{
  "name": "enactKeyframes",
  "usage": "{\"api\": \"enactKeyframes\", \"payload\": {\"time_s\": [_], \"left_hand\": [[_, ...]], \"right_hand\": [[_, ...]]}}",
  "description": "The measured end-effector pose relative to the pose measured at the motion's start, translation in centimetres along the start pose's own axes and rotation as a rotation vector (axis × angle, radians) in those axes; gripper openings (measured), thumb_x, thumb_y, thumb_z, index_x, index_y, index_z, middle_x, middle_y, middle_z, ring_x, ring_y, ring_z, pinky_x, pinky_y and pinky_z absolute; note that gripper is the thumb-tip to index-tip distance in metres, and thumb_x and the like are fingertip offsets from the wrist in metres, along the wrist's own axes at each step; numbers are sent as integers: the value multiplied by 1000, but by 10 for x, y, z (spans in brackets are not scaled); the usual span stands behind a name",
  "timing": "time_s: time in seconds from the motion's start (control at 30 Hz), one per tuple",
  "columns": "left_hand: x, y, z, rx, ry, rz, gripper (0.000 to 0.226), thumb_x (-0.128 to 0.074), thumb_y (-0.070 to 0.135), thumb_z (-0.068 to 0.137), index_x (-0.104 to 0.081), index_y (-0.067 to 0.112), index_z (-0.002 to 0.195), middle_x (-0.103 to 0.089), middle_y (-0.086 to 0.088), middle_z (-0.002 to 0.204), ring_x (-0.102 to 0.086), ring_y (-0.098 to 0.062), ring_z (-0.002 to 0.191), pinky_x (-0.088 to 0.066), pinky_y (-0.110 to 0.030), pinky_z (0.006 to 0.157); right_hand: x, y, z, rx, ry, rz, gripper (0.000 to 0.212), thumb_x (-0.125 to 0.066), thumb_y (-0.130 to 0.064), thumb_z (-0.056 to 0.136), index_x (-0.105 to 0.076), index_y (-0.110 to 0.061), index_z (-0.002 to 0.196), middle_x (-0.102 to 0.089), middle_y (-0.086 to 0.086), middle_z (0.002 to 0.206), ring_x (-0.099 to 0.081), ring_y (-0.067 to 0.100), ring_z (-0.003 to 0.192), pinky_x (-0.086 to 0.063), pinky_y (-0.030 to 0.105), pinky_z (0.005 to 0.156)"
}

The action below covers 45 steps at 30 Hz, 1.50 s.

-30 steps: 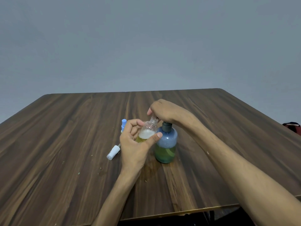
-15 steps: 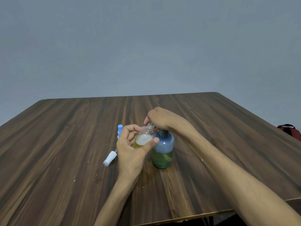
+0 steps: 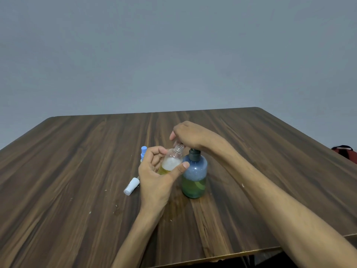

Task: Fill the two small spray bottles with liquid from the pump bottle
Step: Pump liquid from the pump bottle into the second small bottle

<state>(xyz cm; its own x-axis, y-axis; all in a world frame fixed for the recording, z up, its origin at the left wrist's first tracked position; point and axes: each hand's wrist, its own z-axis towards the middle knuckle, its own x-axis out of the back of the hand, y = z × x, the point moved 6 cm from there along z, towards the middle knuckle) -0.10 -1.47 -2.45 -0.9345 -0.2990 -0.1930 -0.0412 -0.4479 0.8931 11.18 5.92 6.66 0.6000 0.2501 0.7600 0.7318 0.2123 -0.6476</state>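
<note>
Left hand [image 3: 154, 176] grips a small clear spray bottle [image 3: 172, 161], cap off, thumb across the front and fingers [image 3: 157, 154] curled round the far side; bottle is held off the surface, tilted so its threaded open neck leans up and right toward the pump. Inside it: yellow liquid at the bottom, white foam layer above, top part clear. Right hand [image 3: 190, 135] sits on top of the pump bottle [image 3: 194, 174], fingers curled down over the pump head, which they mostly hide; the nozzle itself can't be seen, so can't tell if it's over the neck opening or just beside it. Only the dark collar of the pump shows under the hand. Pump bottle stands upright on the wooden surface [image 3: 77, 190], roughly mid-surface, blue-tinted body with greenish liquid filling about the lower third; the small bottle's side is touching or just beside its shoulder, can't tell which. A white spray cap [image 3: 131, 186] lies on its side on the surface just left of the left hand. Behind the left hand, a second small bottle with a light blue cap [image 3: 144, 151] stands upright, body mostly hidden by the hand, so fill level not readable. Faint wet-looking patch on the surface in front of the pump bottle, a few pale specks scattered nearby. Dark red object [image 3: 344, 152] at the far right edge, off the surface, too cut off to identify. Plain grey wall behind
</note>
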Motion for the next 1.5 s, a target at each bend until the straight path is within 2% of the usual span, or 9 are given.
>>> {"api": "enactKeyframes", "payload": {"time_s": [0.27, 0.43, 0.6, 0.77, 0.87, 1.0, 1.1, 1.27, 1.5], "left_hand": [[2, -2, 1, 2, 3, 11, 56, -100, 4, 63, -63, 14, 103, -79, -1, 100, -76, -15, 98, -60, -31, 86], [0, -2, 0, 7, -2, 8, 57, -99, 4, 62, -62, 13, 103, -80, 3, 98, -76, -13, 97, -61, -26, 84], [0, -3, 0, 5, -2, 4, 55, -97, 6, 62, -62, 14, 103, -79, 5, 96, -75, -8, 92, -59, -22, 81], [0, -3, 0, 1, -21, 3, 52, -94, -2, 67, -61, 9, 105, -79, 7, 95, -75, -8, 93, -58, -21, 81], [0, -3, 0, -2, -14, 1, 56, -99, 3, 64, -61, 11, 104, -79, 4, 98, -76, -11, 95, -59, -25, 83], [0, -1, -1, -2, -5, 0, 53, -95, 14, 62, -62, 14, 104, -78, 5, 95, -75, -12, 93, -61, -29, 84], [0, -1, -1, -4, -4, 4, 53, -95, 15, 62, -62, 16, 103, -77, 3, 95, -75, -13, 94, -61, -33, 85], [0, -2, 0, 4, 1, 5, 51, -95, 14, 62, -62, 18, 101, -78, 2, 96, -75, -15, 94, -60, -35, 85], [0, -2, 0, 14, 2, 7, 53, -96, 17, 61, -63, 19, 102, -78, 0, 96, -75, -16, 94, -62, -41, 88]], "right_hand": [[1, -2, 1, -3, -13, -1, 44, -33, -16, 105, -69, 4, 120, -74, 22, 116, -69, 34, 104, -51, 44, 100], [-5, 7, 3, -24, -14, -52, 45, -32, -19, 102, -71, -1, 116, -73, 14, 115, -66, 25, 88, -52, 38, 86], [0, 3, 1, -17, 9, 4, 46, -34, -14, 102, -68, 8, 123, -73, 27, 116, -65, 33, 90, -51, 49, 100], [0, 5, 1, -42, 11, -24, 43, -33, -19, 102, -68, -2, 118, -73, 15, 112, -66, 25, 95, -51, 38, 89], [1, 4, 3, -30, 19, -12, 44, -33, -15, 100, -68, 3, 119, -74, 19, 112, -65, 25, 90, -53, 42, 94], [-3, 6, 0, -56, 5, -63, 43, -33, -16, 100, -69, -2, 118, -70, 14, 119, -68, 31, 105, -52, 44, 98], [0, 2, 0, -37, 16, -30, 45, -33, -10, 100, -67, 9, 122, -71, 25, 119, -68, 36, 103, -51, 52, 102], [-3, 7, 3, -49, 6, -72, 45, -32, -19, 101, -70, -2, 118, -73, 12, 114, -69, 30, 102, -53, 41, 95], [-6, 5, 0, -61, -15, -85, 45, -32, -8, 100, -68, 8, 121, -69, 19, 123, -67, 38, 110, -53, 51, 100]]}}
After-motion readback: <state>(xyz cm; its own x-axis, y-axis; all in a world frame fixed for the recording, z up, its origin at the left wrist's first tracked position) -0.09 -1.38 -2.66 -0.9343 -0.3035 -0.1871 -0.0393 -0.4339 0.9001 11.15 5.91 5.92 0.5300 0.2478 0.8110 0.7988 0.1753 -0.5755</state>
